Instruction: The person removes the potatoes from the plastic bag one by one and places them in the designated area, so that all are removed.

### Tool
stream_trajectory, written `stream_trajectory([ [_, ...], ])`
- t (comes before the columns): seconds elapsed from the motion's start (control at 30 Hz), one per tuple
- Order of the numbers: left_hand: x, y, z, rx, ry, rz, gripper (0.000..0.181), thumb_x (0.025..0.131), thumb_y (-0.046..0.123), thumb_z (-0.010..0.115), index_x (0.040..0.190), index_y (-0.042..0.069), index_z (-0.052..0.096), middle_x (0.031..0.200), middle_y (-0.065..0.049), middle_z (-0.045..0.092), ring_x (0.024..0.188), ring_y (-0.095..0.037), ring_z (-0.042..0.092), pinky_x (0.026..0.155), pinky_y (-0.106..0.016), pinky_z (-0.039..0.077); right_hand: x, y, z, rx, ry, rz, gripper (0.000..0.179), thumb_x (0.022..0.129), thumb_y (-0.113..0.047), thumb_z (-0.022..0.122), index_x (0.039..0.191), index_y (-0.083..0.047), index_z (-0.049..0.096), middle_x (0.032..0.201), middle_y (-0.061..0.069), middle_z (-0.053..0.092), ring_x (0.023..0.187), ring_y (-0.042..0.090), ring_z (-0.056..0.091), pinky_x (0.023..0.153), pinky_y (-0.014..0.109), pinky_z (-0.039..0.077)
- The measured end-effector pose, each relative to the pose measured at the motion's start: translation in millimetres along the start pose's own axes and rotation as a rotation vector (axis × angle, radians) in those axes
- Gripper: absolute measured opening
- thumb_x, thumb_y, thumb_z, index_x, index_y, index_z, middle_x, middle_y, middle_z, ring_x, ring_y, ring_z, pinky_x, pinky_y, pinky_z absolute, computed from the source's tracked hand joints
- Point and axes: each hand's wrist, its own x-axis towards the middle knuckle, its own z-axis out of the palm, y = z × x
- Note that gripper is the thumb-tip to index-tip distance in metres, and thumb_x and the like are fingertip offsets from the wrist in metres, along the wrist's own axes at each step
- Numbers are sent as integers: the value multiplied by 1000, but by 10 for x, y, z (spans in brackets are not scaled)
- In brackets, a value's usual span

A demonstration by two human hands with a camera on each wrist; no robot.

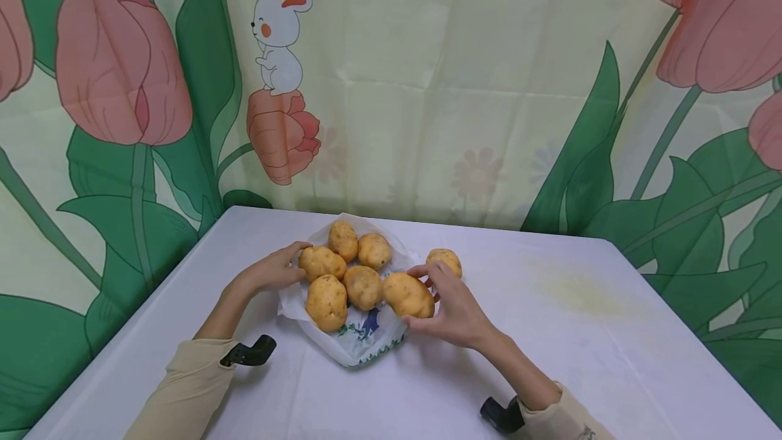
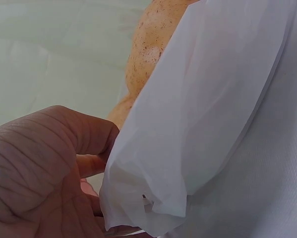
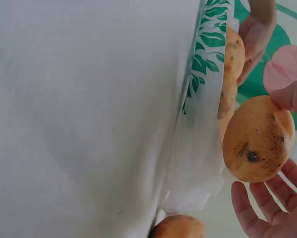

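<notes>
The right hand (image 1: 449, 311) pinches a large potato (image 1: 408, 295) between thumb and fingertips at the right rim of the plastic bag (image 1: 351, 353), which lies left of the middle of the table (image 1: 611, 358), towards its far edge. That hold looks shallow — if the smooth skin slips, the potato could drop and knock the others or roll towards the table's right edge. The left hand (image 1: 281, 270) curves its fingers at the bag's left rim, against the leftmost potato (image 1: 322, 263); I cannot tell whether it pinches the film. Should the bag go unheld, a nudge might fold the thin rim down and let potatoes spill. The loose potato (image 1: 444, 261), just beyond the right fingers, could be bumped towards the table's far edge.
</notes>
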Motion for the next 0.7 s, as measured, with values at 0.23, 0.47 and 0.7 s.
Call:
stream_trajectory([
  [0.23, -10, 1, 0, 4, 0, 0, 68, 93, 13, 55, 155, -1, 32, 158, -33, 32, 142, -48, 36, 114, -67, 32, -8, 65, -66, -21, 94, 34, 64, 70, -22, 91, 123, -10, 57, 124, 4, 58, 96, 15, 55, 75, 30, 55],
  [0.47, -29, 6, -11, 9, -1, 7, 68, 92, 13, 56, 154, -2, 32, 158, -34, 32, 143, -50, 34, 114, -68, 30, -9, 123, -143, -32, 176, 99, 74, 70, -20, 91, 134, -5, 56, 118, 7, 56, 96, 17, 53, 74, 29, 55],
  [0.7, -24, 0, -6, 2, 3, 17, 68, 93, 12, 55, 154, -3, 31, 158, -33, 33, 144, -49, 33, 115, -68, 28, -45, 181, -196, -91, 238, 178, 73, 72, -20, 90, 135, -3, 57, 115, 12, 53, 96, 21, 52, 73, 40, 57],
])
